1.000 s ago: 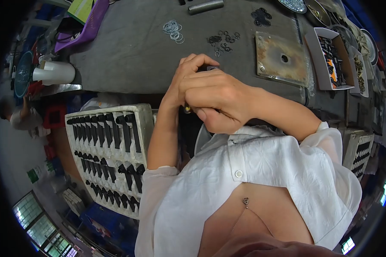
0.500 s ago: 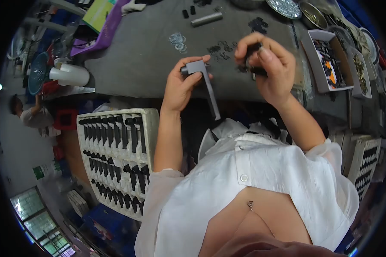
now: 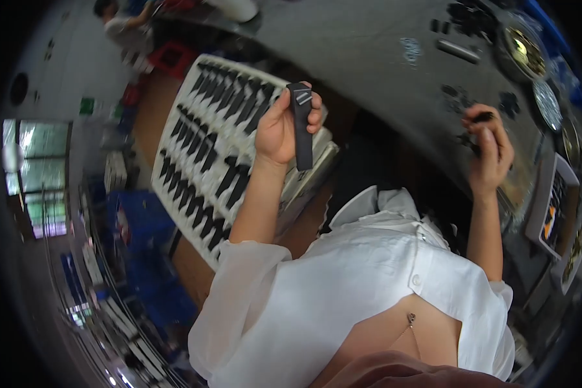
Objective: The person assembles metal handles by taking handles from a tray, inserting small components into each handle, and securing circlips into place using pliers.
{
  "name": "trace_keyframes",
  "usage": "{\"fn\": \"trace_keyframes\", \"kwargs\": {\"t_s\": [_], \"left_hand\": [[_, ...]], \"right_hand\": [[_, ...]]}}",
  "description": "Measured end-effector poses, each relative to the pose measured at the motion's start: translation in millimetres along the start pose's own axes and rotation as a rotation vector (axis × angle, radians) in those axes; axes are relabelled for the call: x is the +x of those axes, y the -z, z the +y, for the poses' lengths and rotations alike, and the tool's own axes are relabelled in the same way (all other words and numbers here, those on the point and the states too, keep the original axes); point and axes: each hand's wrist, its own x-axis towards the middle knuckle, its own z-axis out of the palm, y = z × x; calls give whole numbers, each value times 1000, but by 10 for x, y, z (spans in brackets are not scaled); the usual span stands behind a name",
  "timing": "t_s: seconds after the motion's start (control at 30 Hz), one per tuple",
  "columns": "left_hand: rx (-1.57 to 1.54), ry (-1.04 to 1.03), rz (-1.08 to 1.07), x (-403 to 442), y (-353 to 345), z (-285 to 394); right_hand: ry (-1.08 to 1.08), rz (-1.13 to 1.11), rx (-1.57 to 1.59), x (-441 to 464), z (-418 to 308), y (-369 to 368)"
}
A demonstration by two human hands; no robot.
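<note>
My left hand (image 3: 279, 132) grips a dark grey bar-shaped part (image 3: 302, 129), held upright beside the white foam tray (image 3: 194, 236). Rows of black parts (image 3: 242, 103) lie in that tray. On the right, over the workbench (image 3: 368, 71), my right hand (image 3: 491, 152) has its fingers curled round a small dark object (image 3: 482, 118), too blurred to identify. Small rings (image 3: 410, 50) and dark rings (image 3: 456, 97) lie on the bench, with a metal cylinder (image 3: 458, 51) behind them.
Metal dishes (image 3: 525, 53) of small parts stand at the back right. A white box (image 3: 552, 207) of black and orange parts is at the right edge. Another person (image 3: 126, 29) is at the far upper left, near a red stool (image 3: 172, 59). Blue crates (image 3: 142, 226) stand left.
The view has turned left toward the foam tray. My hands have parted; the left has brought the grey part over beside the tray, while the right stays at the bench side with the small dark object.
</note>
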Motion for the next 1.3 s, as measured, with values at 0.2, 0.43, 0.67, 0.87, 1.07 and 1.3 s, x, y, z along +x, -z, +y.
{"fn": "trace_keyframes", "kwargs": {"t_s": [0.2,0.43,0.67,0.87,1.07,1.3], "left_hand": [[712,-212,314,-728,-4,601],[1549,-162,996,-1464,500,1164],[1958,-250,1007,-1665,1108,1113],[1722,48,990,-1601,696,1131],[1770,19,953,-1677,710,868],[1367,-379,810,-1336,35,1059]], "right_hand": [[20,-2,15,20,105,53],[15,37,57,38,213,118],[-3,-3,29,84,236,74],[-11,-13,45,110,302,106],[-40,25,86,105,319,86],[-53,42,64,103,324,63]]}}
